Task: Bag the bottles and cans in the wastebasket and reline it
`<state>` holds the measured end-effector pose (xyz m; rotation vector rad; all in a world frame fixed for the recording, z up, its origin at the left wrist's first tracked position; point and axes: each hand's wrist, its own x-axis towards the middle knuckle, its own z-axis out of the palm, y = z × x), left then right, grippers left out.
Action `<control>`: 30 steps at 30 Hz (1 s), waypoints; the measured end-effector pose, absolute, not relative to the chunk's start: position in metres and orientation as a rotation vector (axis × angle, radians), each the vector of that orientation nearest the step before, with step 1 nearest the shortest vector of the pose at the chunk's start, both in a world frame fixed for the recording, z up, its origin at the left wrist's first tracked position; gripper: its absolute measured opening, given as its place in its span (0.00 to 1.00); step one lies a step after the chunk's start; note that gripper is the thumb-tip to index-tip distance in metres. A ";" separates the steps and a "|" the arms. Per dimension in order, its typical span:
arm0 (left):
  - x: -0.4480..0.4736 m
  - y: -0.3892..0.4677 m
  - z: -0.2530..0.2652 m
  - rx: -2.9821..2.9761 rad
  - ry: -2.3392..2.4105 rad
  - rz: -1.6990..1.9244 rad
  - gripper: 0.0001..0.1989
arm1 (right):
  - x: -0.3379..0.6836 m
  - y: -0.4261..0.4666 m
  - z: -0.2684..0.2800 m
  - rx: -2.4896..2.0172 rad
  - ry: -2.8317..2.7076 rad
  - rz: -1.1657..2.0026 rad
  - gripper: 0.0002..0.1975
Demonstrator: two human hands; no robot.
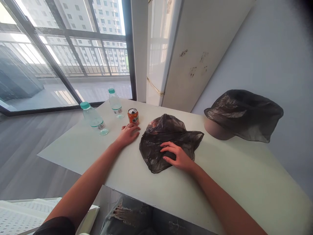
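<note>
Watching remotely, I see the left hand lying on the white table right by an orange can; I can't tell whether its fingertips touch it. I have the right hand resting, fingers spread, on a crumpled black plastic bag. Left of the can stand a green-capped bottle and its twin. To the right, near the wall, a second dark bag covers a round container.

I count one bench. On it there are two bottles, with two caps in total. The can is one only. There are two bags and one bin. The hands are two in number. Of fridges I see one.
</note>
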<state>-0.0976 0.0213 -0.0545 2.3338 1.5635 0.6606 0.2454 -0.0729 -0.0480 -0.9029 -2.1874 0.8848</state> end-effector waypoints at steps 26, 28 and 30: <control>-0.059 -0.007 -0.044 1.666 0.851 1.260 0.18 | 0.248 -0.074 -0.051 -1.233 -2.239 0.171 0.14; -0.062 -0.005 -0.045 1.529 0.762 1.294 0.18 | 0.251 -0.072 -0.052 -1.409 -2.171 0.055 0.17; -0.063 -0.005 -0.044 1.506 0.646 1.256 0.16 | 0.253 -0.071 -0.052 -1.547 -2.078 0.026 0.17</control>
